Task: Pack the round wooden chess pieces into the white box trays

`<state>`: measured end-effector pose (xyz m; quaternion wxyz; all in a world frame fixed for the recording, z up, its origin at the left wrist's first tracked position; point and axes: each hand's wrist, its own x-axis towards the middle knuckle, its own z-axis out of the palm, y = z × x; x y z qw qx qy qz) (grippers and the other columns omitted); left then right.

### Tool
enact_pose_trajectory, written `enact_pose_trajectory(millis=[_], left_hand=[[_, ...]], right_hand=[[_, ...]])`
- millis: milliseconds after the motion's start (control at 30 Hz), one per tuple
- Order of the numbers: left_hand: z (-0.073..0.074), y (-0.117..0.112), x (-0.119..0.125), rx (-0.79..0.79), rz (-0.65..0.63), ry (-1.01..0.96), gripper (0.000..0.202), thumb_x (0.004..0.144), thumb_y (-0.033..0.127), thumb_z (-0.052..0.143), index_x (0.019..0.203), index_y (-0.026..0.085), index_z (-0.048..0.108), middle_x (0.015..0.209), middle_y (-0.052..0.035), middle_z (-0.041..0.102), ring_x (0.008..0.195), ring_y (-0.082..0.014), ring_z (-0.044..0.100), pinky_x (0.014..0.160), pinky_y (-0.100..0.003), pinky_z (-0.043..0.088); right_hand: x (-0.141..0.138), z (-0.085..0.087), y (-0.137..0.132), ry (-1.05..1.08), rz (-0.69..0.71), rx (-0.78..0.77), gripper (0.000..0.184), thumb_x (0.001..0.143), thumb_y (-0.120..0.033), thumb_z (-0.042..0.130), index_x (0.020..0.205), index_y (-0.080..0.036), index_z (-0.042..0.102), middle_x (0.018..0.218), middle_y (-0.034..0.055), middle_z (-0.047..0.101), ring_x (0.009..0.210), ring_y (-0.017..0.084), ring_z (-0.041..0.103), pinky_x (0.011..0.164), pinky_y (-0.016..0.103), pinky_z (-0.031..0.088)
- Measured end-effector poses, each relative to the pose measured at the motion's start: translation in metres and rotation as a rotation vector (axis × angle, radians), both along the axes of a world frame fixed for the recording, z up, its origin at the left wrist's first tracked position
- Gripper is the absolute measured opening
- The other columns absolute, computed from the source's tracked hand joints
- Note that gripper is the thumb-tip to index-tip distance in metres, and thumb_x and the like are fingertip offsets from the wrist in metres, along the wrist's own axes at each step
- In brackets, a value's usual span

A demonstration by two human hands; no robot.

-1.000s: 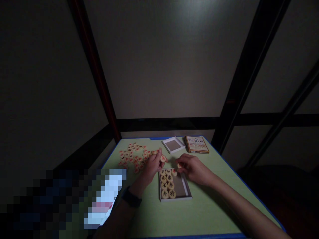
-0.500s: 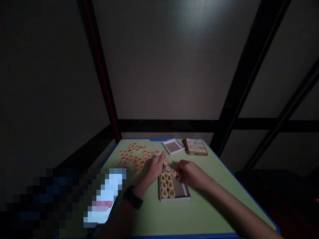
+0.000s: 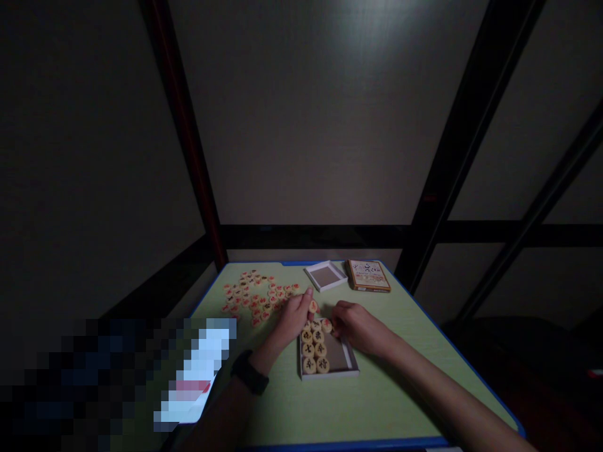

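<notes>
A shallow white tray (image 3: 347, 363) lies on the green table and holds two columns of round wooden pieces (image 3: 315, 346) with dark characters. My left hand (image 3: 293, 317) is at the tray's far left corner, fingers pinched on a red-marked piece (image 3: 313, 306). At the far right part of the tray my right hand (image 3: 358, 328) rests with its fingers curled at a red-marked piece (image 3: 326, 325); whether it grips that piece is hidden. A black watch is on my left wrist.
A heap of loose red and dark pieces (image 3: 257, 293) lies at the table's far left. A second white tray (image 3: 325, 275) and a printed box lid (image 3: 369, 275) sit at the far edge. The table (image 3: 377, 402) has a blue rim. Dark frame bars stand behind.
My left hand has brought its red-marked piece closer to the tray's far corner. The right hand has lowered onto the tray's top row. The view has shifted slightly.
</notes>
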<state>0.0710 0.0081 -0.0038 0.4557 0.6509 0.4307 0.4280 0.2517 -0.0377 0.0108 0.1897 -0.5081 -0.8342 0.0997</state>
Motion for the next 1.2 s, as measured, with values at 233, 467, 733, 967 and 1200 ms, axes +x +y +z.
enact_pose_trajectory(millis=[233,467,733,967,1200], left_hand=[[0.001,0.000,0.000,0.021,-0.030,0.025,0.066,0.078,0.079,0.032,0.056,0.019,0.051,0.049,0.0020,0.046,0.048,-0.0116,0.042,0.052,-0.026,0.035],[0.004,0.000,-0.001,0.116,0.008,0.039,0.067,0.080,0.078,0.029,0.057,0.019,0.052,0.051,0.0020,0.043,0.054,-0.0132,0.043,0.056,-0.026,0.037],[0.002,-0.006,0.006,0.156,-0.080,-0.010,0.057,0.084,0.071,0.037,0.065,0.019,0.050,0.063,0.0004,0.052,0.067,-0.0149,0.050,0.067,-0.027,0.044],[0.005,-0.009,0.006,0.228,-0.071,0.083,0.047,0.093,0.053,0.031,0.075,0.019,0.059,0.079,-0.0035,0.063,0.080,-0.0168,0.058,0.077,-0.028,0.047],[0.010,-0.007,-0.002,0.338,0.069,0.349,0.031,0.089,0.023,0.037,0.078,0.022,0.066,0.088,-0.0021,0.065,0.092,-0.0166,0.059,0.087,-0.030,0.044]], right_hand=[[-0.002,0.000,-0.002,0.014,-0.002,0.038,0.021,0.065,0.003,0.052,0.070,-0.017,0.052,0.073,0.0004,0.054,0.064,0.012,0.046,0.058,0.022,0.032],[-0.001,0.011,-0.006,0.218,0.008,0.219,0.022,0.076,-0.008,0.061,0.095,-0.018,0.058,0.087,0.0041,0.062,0.074,0.016,0.056,0.065,0.026,0.044],[-0.017,0.003,-0.011,0.258,0.138,0.482,0.025,0.093,-0.030,0.054,0.115,-0.020,0.058,0.106,0.0108,0.064,0.094,0.021,0.061,0.080,0.033,0.052],[0.000,0.022,-0.010,0.202,0.054,0.335,0.016,0.088,-0.028,0.059,0.099,-0.018,0.064,0.094,0.0076,0.066,0.085,0.018,0.061,0.075,0.028,0.047],[0.005,0.028,-0.008,-0.160,-0.099,-0.007,0.007,0.074,-0.019,0.062,0.077,-0.019,0.069,0.077,0.0040,0.069,0.068,0.016,0.060,0.061,0.025,0.036]])
